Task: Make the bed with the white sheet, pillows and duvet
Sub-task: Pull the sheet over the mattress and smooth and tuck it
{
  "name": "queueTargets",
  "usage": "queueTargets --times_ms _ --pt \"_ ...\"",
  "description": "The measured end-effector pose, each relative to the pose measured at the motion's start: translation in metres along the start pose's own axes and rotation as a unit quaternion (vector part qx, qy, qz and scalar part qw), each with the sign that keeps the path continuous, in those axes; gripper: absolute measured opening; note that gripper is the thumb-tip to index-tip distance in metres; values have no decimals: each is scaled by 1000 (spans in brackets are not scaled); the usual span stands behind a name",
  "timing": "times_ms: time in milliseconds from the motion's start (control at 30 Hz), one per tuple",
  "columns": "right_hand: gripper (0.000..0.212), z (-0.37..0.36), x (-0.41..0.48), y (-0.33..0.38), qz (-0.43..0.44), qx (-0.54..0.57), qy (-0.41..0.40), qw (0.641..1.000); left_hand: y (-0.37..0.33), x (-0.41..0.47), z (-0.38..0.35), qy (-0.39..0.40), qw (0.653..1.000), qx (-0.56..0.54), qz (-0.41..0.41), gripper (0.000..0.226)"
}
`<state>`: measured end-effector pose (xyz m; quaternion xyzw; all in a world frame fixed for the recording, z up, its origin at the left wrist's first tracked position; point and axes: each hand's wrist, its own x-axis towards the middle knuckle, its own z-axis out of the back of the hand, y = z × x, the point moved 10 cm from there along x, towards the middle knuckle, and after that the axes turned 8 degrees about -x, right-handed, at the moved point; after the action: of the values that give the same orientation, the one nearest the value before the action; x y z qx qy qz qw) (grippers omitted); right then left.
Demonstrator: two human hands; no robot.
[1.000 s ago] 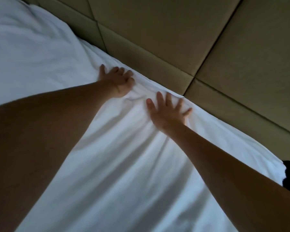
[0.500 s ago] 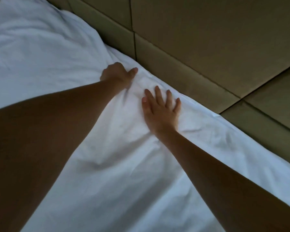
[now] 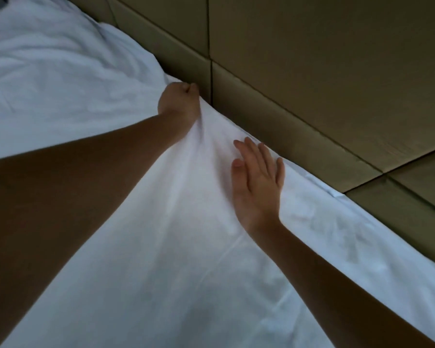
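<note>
1. The left hand (image 3: 178, 101), just above the centre of the frame, is clenched: its fingers are curled into a fist round a bunch of the white sheet (image 3: 161, 247), right at the sheet's far edge.
2. The right hand (image 3: 258, 187), a little right of centre, is released. It lies flat on the sheet, palm down, with fingers (image 3: 251, 156) straight and close together and the thumb held alongside. The fingertips come near the sheet's edge, and the hand grasps nothing.
3. The two hands are apart, with a stretch of creased cloth between them.
4. The sheet fills the left and lower parts of the frame. Long folds run from the left fist down toward the lower centre, and the cloth is rumpled at the upper left.
5. The sheet's far edge runs diagonally from the upper left to the right edge of the frame, against the padded headboard (image 3: 312, 59). The headboard's tan panels fill the upper right.
</note>
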<state>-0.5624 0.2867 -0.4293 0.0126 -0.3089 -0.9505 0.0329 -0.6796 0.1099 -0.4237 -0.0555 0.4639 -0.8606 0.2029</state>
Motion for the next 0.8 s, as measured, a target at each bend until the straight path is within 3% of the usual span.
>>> queueTargets --times_ms 100,200,367,533,600,733,800 --pt "75 -11 1 13 62 -71 25 995 13 -1 -16 8 998 63 -23 42" --pt "63 -38 13 16 101 -172 113 973 12 -6 -33 18 978 187 -86 40" --pt "57 -59 34 -2 47 -248 190 949 9 -4 -52 47 920 366 -132 44" --pt "58 -54 65 -6 10 -244 191 951 13 12 -53 163 903 378 -126 47" --pt "58 -56 67 -8 8 -237 190 953 16 11 -49 174 898 384 -130 46" --pt "52 -54 65 -11 10 -216 139 966 14 5 -8 -25 939 290 -180 48" --pt "50 -51 65 -10 14 -204 100 974 16 6 -1 -64 951 269 -141 50"
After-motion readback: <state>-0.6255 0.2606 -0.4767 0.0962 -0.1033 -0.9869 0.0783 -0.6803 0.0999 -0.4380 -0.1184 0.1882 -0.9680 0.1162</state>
